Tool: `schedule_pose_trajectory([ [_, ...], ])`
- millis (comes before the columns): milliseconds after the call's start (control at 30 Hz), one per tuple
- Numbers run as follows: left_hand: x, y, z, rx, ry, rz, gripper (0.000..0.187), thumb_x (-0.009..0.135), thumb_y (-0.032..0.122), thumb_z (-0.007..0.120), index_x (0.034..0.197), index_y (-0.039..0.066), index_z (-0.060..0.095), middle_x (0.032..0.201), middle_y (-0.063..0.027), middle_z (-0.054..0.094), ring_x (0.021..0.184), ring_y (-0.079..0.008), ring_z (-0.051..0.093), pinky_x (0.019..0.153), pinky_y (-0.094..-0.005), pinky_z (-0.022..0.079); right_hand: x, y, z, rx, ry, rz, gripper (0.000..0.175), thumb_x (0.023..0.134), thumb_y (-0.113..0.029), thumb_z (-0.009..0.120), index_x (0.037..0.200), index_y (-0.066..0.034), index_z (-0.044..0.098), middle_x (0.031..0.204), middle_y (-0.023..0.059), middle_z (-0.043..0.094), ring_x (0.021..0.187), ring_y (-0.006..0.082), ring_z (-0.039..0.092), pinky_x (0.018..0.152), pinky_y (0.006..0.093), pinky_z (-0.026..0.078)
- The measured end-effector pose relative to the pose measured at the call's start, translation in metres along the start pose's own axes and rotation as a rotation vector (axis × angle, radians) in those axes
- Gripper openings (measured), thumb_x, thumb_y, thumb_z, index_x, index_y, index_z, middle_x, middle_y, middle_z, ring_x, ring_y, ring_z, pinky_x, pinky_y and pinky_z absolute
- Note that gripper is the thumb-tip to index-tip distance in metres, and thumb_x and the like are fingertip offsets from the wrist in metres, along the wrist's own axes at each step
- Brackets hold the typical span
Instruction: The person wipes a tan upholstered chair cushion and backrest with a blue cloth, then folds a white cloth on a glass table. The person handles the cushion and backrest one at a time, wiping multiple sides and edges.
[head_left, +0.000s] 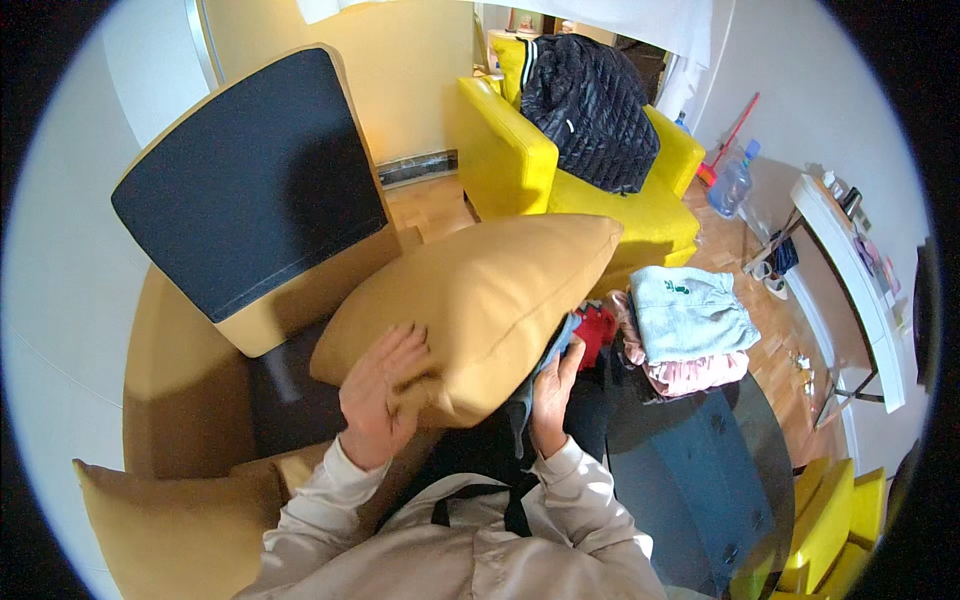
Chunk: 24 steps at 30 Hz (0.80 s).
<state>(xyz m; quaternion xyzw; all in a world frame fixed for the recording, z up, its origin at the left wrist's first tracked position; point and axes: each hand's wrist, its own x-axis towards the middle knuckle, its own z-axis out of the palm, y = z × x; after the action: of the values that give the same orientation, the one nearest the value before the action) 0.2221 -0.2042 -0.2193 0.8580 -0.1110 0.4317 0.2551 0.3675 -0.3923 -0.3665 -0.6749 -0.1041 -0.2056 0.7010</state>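
Note:
A tan leather-look cushion (465, 300) stands tilted in front of me, its lower corner between my wrists. My left hand (379, 397) lies against its near left side, fingers extended and nothing visible gripped. At the cushion's right edge, my right hand (555, 390) pinches a blue-grey cloth (561, 341) between thumb and fingers. Part of that cloth is hidden behind the cushion and the hand. Just past the right hand sits a red cloth item (595, 334). Further right is a stack of folded clothes, with light grey garment (686, 315) over pink garment (697, 375).
The folded clothes lie on a dark round table (697, 465). A black-topped tan sofa section (255, 195) stands up at left; another tan cushion (180, 532) lies below. Ahead is a yellow armchair (506, 150) with a black quilted jacket (592, 112). A white desk (847, 277) lines the right wall.

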Motion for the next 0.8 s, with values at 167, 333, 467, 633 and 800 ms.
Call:
schedule_pose_trajectory([
  [167,0.054,-0.009,-0.019,-0.059,0.23,-0.184,0.016,0.09,-0.002,0.061,0.1,-0.005,0.073,0.106,-0.0157,0.075,0.094,-0.0257,0.072,0.087,-0.0324,0.054,0.043,-0.056,0.033,-0.008,-0.034,-0.064,0.024,0.11,-0.017,0.047,0.13,-0.0038,0.046,0.116,0.0067,0.051,0.108,0.0163,0.048,0.101,0.0303,0.039],
  [333,0.097,-0.031,-0.048,-0.194,0.541,-0.351,0.015,0.097,0.004,0.063,0.103,-0.005,0.073,0.092,-0.0039,0.073,0.084,-0.0084,0.062,0.079,-0.0244,0.05,0.057,-0.127,0.06,-0.102,-0.041,-0.408,0.027,0.1,-0.013,0.062,0.121,0.0009,0.052,0.115,0.0185,0.051,0.113,0.0334,0.051,0.104,0.042,0.04],
  [467,0.096,-0.083,-0.057,-0.198,0.554,-0.399,0.018,0.1,0.011,0.065,0.107,-0.003,0.073,0.09,-0.0006,0.072,0.085,-0.0048,0.057,0.077,-0.0237,0.049,0.069,-0.109,0.094,-0.166,-0.095,-0.52,0.027,0.094,-0.008,0.067,0.118,-0.0014,0.056,0.113,0.0189,0.052,0.109,0.036,0.053,0.1,0.0434,0.043],
  [633,0.083,-0.129,-0.074,-0.191,0.599,-0.422,0.018,0.102,0.013,0.063,0.107,-0.002,0.073,0.09,-0.0001,0.07,0.084,-0.006,0.057,0.075,-0.0242,0.049,0.131,-0.053,0.117,-0.352,-0.011,-0.491,0.025,0.096,-0.008,0.063,0.118,0.0038,0.057,0.108,0.0225,0.055,0.105,0.0411,0.054,0.095,0.045,0.044],
  [800,0.047,-0.133,-0.081,-0.218,0.624,-0.445,0.034,0.108,0.03,0.054,0.121,0.0,0.062,0.108,-0.0029,0.065,0.098,-0.0086,0.054,0.089,-0.026,0.046,0.132,-0.071,0.163,-0.207,0.052,-0.428,0.026,0.098,-0.007,0.059,0.121,0.0045,0.057,0.11,0.0228,0.055,0.105,0.0411,0.054,0.096,0.0472,0.043],
])
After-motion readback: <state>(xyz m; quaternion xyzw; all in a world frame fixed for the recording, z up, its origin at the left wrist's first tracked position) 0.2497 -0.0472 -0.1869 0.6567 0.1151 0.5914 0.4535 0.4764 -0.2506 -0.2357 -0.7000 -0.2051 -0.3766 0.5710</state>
